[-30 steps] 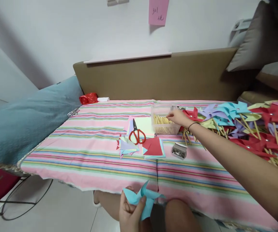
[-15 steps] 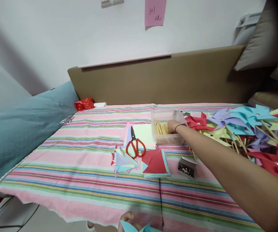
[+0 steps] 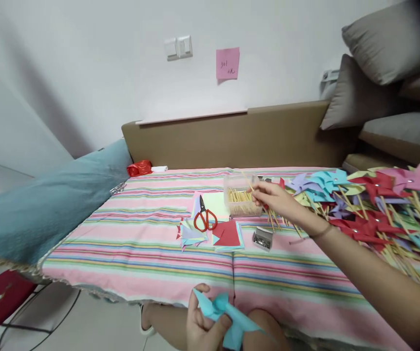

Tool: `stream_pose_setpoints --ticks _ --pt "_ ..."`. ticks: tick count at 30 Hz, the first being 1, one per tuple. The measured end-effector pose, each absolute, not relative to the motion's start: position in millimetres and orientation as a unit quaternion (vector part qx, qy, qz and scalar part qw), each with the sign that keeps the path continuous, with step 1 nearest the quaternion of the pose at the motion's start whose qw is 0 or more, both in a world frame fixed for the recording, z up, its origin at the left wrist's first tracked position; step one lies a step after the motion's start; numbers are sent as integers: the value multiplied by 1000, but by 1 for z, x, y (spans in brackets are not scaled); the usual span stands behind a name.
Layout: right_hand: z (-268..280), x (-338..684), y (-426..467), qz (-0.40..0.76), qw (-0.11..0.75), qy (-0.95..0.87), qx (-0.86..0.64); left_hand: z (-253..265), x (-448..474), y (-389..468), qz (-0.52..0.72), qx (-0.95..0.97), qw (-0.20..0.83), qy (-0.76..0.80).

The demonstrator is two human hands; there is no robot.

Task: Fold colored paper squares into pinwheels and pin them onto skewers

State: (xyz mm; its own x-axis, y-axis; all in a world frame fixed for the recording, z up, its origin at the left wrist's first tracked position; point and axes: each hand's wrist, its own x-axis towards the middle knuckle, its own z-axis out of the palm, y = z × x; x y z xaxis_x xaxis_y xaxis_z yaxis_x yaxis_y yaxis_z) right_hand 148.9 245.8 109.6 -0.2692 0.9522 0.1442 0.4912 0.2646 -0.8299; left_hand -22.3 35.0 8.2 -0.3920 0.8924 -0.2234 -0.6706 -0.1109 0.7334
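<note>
At the bottom centre, my left hand (image 3: 204,324) pinches a light-blue paper pinwheel (image 3: 228,312), its thumb pressed on the folded paper. My right hand (image 3: 268,195) grips a thin wooden stick (image 3: 247,180) that points up and to the left. Just beside that hand stands a clear plastic box (image 3: 244,209) filled with sticks. A small open box of metal pins (image 3: 263,239) lies nearer to me. To its left are a stack of square papers (image 3: 228,235), red on top, and scissors with red handles (image 3: 205,220).
Many finished pinwheels (image 3: 374,187) are heaped on the right of the striped cloth (image 3: 122,248). Paper pieces (image 3: 192,233) lie by the scissors. A red bag (image 3: 139,168) sits at the back left. Grey cushions (image 3: 389,44) stand at the right, and a red stool (image 3: 3,304) is lower left.
My right hand has come up out of the plastic box with a stick. The view has shifted, and more of my left hand and the blue pinwheel shows.
</note>
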Motion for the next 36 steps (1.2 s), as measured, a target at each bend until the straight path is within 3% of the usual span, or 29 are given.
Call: stream_pose_setpoints --ticks 6,13,18,21,36 --pt "88 161 89 409 427 -680 -434 54 2 17 734 152 571 336" --pt "72 153 -14 483 459 -608 -432 58 8 -16 701 156 636 282" --pt "76 149 -45 473 504 -571 -443 49 5 -29 675 200 669 239" --pt "77 149 -52 488 482 -585 -433 45 7 -32 664 226 675 229" --pt "81 133 -63 450 530 -564 -445 46 8 -32 688 270 625 252"
